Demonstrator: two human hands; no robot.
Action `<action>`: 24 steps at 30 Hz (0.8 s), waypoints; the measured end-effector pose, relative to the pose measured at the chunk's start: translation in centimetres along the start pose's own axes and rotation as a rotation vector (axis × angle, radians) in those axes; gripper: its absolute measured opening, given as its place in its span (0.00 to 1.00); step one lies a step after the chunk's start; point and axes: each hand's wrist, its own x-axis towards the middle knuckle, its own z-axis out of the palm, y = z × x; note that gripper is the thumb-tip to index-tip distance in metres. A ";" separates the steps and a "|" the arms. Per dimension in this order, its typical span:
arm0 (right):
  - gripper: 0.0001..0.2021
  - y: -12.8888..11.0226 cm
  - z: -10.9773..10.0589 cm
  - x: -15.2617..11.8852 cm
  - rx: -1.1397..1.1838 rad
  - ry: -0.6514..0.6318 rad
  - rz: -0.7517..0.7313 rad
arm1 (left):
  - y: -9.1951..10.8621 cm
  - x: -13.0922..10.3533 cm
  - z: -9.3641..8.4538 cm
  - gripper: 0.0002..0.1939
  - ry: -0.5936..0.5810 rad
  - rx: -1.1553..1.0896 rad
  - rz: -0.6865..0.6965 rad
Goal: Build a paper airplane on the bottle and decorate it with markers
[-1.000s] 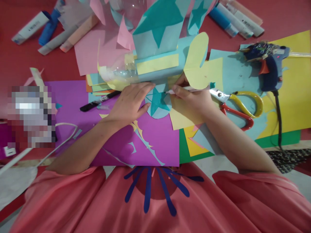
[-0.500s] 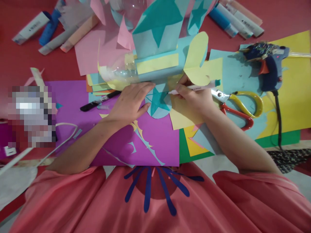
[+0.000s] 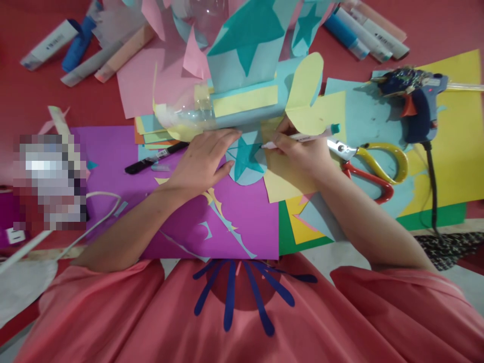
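My left hand [image 3: 206, 159] lies flat, fingers stretched out, on the left edge of a light blue paper cutout [image 3: 247, 177] with a teal star drawn on it. In my right hand [image 3: 302, 151] is a white marker [image 3: 312, 135] with a teal end, its tip touching the star's right point. Behind the cutout lies a clear plastic bottle [image 3: 189, 108] wrapped in light blue paper, with a yellow strip along it. A pale yellow paper heart [image 3: 305, 96] stands by the bottle's right end, above my right hand. A black marker [image 3: 155, 159] rests left of my left hand.
Scissors [image 3: 372, 169] with yellow and red handles lie right of my right hand. A blue glue gun [image 3: 419, 106] with a cord rests farther right on light blue paper. Paper scraps [image 3: 223, 217] lie on the purple sheet [image 3: 257, 227]. Several markers [image 3: 365, 33] lie at the back.
Both hands stay in almost the same place, with the marker tip still at the star's right point. The whole view has shifted very slightly.
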 end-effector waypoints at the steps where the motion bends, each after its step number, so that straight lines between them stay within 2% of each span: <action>1: 0.12 0.0 0.0 0.0 0.014 -0.003 0.000 | 0.0 0.0 0.0 0.25 -0.001 -0.005 -0.004; 6: 0.11 0.1 0.1 -0.2 0.067 -0.004 0.044 | 0.0 0.0 0.0 0.26 -0.006 -0.002 -0.019; 10: 0.08 0.1 0.2 -0.3 0.071 -0.017 0.016 | 0.0 -0.1 0.1 0.25 0.007 0.012 -0.012; 15: 0.10 0.1 0.0 -0.3 0.034 -0.011 0.025 | -0.1 -0.1 0.1 0.25 0.009 0.029 0.027; 24: 0.09 -0.1 0.2 -0.4 0.040 0.008 -0.004 | 0.1 0.0 -0.1 0.25 0.000 0.010 0.007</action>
